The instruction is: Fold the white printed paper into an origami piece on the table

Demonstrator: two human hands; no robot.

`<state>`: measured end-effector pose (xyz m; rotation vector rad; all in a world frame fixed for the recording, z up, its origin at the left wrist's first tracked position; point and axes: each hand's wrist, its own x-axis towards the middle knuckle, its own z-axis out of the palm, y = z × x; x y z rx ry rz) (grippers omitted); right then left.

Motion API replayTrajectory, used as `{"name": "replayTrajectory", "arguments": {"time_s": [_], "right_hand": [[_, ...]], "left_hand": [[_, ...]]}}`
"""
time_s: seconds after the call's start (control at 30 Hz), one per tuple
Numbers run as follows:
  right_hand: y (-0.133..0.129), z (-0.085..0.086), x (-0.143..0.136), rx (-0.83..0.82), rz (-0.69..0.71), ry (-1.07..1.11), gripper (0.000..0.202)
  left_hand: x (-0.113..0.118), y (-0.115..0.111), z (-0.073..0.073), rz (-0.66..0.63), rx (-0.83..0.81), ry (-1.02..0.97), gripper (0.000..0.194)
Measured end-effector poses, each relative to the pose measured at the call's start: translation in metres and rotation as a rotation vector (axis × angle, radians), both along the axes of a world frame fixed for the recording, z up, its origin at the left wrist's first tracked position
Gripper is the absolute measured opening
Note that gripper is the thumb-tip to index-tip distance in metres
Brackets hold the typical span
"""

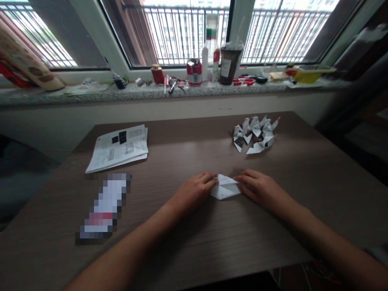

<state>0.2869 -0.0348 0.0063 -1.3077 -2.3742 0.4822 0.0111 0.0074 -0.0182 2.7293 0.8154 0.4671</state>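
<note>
A small folded piece of white printed paper (224,189) lies on the brown table (182,153), between both hands. At its left edge, my left hand (197,188) has its fingers closed on the paper. My right hand (257,186) pinches the paper's right corner, fingers close together. Several folded paper pieces (256,131), joined or set in a curved ring, rest farther back on the right.
A stack of printed sheets (121,147) lies at the back left, with a pixelated phone-like object (104,206) in front of it. Behind the table, the windowsill (133,95) holds a red can (194,72), bottles, a dark drink cup (229,64) and a yellow container (309,74).
</note>
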Motion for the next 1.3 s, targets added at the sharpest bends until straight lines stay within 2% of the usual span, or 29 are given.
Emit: {"name": "replayTrajectory", "arguments": {"time_s": [0.2, 0.47, 0.63, 0.83, 0.97, 1.13, 1.2, 1.3], "right_hand": [[-0.006, -0.003, 0.006, 0.052, -0.022, 0.0, 0.032], [-0.013, -0.01, 0.006, 0.091, -0.148, -0.084, 0.017], [-0.016, -0.015, 0.009, 0.182, -0.119, -0.258, 0.02], [-0.023, -0.02, 0.014, 0.242, -0.084, -0.387, 0.033], [-0.031, -0.019, 0.003, 0.338, -0.13, -0.375, 0.042], [-0.04, -0.023, -0.01, 0.34, -0.021, -0.373, 0.06], [-0.039, -0.027, -0.007, 0.309, -0.032, -0.339, 0.055], [-0.031, -0.031, 0.006, 0.255, -0.177, -0.231, 0.04]], "left_hand": [[0.001, -0.003, 0.002, 0.004, 0.014, 0.051, 0.037], [0.0, -0.003, -0.003, -0.031, 0.073, 0.081, 0.041], [0.001, -0.004, -0.006, -0.054, 0.062, 0.074, 0.045], [0.002, -0.008, -0.003, -0.053, 0.102, 0.11, 0.044], [0.007, -0.014, -0.001, -0.045, 0.104, 0.123, 0.044], [0.011, -0.02, -0.003, -0.009, 0.131, 0.15, 0.045], [0.011, -0.021, -0.003, -0.008, 0.129, 0.157, 0.045], [0.011, -0.02, -0.003, -0.002, 0.115, 0.162, 0.045]]}}
